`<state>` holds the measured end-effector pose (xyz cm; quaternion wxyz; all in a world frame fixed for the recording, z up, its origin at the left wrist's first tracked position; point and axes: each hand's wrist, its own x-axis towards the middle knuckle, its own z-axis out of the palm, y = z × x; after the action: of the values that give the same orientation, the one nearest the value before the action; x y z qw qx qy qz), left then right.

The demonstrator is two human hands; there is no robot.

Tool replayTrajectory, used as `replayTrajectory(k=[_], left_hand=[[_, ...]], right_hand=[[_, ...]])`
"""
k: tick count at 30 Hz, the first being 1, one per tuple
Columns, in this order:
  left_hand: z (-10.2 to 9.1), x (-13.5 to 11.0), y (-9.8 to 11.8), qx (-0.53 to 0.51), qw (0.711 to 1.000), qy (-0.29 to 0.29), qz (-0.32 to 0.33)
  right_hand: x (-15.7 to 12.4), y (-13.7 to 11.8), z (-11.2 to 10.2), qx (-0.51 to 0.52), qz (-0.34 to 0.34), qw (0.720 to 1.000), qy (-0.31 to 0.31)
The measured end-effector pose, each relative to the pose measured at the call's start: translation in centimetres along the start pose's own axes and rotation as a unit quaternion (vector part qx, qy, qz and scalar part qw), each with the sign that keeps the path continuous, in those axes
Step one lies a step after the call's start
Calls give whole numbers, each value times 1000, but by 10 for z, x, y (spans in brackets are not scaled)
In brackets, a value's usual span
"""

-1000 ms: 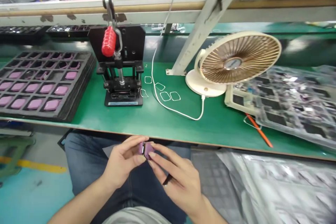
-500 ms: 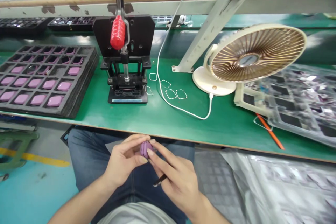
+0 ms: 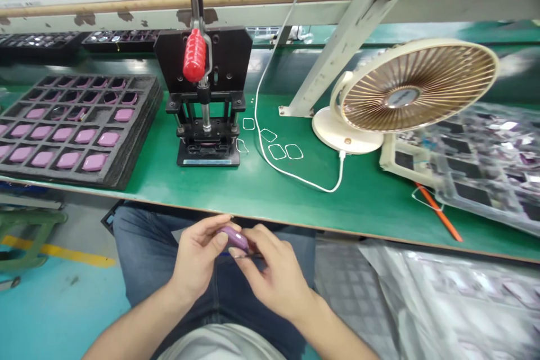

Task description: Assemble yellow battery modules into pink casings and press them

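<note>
Over my lap, just below the green table's front edge (image 3: 295, 222), my left hand (image 3: 198, 259) pinches a small purple rounded part (image 3: 235, 238) between thumb and fingers. My right hand (image 3: 270, 273) is closed beside it, its fingertips touching the purple part and gripping a thin dark tool (image 3: 248, 256) that points at the part's underside.
A black hand press (image 3: 206, 101) with a red lever grip stands on the table. A dark foam tray (image 3: 71, 129) of purple parts lies left. A beige fan (image 3: 405, 95), white cable, several white rings (image 3: 276, 151), an orange pen (image 3: 439, 216) and plastic-covered trays lie right.
The purple part has been turned from upright to lying flatter in my left hand. My right hand has curled in and brought the thin tool up under it.
</note>
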<state>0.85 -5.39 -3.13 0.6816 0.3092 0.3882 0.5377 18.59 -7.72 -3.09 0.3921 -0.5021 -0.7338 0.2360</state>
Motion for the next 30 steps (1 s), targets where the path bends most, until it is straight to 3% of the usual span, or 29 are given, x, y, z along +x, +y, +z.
replayTrajectory(k=[2, 5, 8, 9, 10, 13, 15, 18, 21, 24, 26, 28, 29, 30], left_hand=[[-1, 1, 0, -3, 1000, -12, 1], [-3, 2, -3, -19, 999, -40, 1], [-4, 5, -4, 4, 999, -45, 2], [-4, 7, -2, 29, 998, -53, 7], [-5, 10, 0, 59, 995, -72, 23], [-7, 22, 13, 167, 964, -169, 122], [-6, 30, 24, 242, 920, -227, 208], [-2, 39, 37, 310, 854, -274, 315], [2, 39, 42, 317, 828, -284, 365], [2, 34, 44, 330, 818, -272, 385], [-4, 31, 48, 371, 795, -270, 396], [-14, 31, 55, 434, 755, -276, 406], [-20, 32, 59, 461, 736, -277, 412], [-25, 35, 64, 479, 723, -268, 418]], right_hand=[[3, 1, -1, -1, -33, 998, -46], [5, 0, 2, 37, -53, 998, -26], [6, -5, 8, 178, 55, 983, -5], [7, -6, 8, 263, 126, 956, -12], [8, -7, 7, 363, 203, 909, -28], [11, -10, 0, 612, 367, 694, -97], [11, -13, -7, 686, 404, 591, -133], [11, -18, -14, 727, 438, 503, -163], [13, -22, -16, 746, 460, 453, -165], [16, -24, -15, 741, 464, 456, -167], [20, -24, -14, 714, 470, 488, -175], [28, -23, -14, 655, 475, 555, -196], [34, -24, -16, 604, 464, 612, -213], [44, -25, -18, 537, 434, 688, -222]])
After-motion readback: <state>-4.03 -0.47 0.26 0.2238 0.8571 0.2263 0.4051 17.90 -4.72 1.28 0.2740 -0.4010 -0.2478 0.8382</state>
